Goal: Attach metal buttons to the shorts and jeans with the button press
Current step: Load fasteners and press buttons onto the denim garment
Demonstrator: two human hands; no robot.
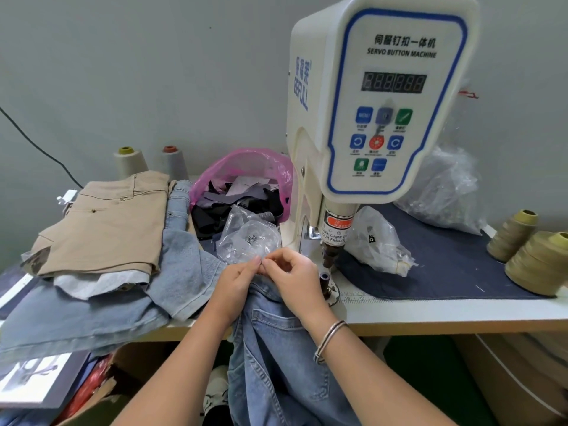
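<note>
Your left hand and right hand meet at the waistband of the blue jeans. Both grips are narrow, fingertips pinching the denim edge or something tiny on it; I cannot tell whether a button is between them. The jeans hang off the tabletop edge, long axis running down toward you, waistband up just beside the lower die of the servo button machine. Nothing sits under the punch yet, so this pair looks unpressed. The khaki shorts lie folded well to the left on more denim; the clear bag of buttons sits just behind your hands.
</note>
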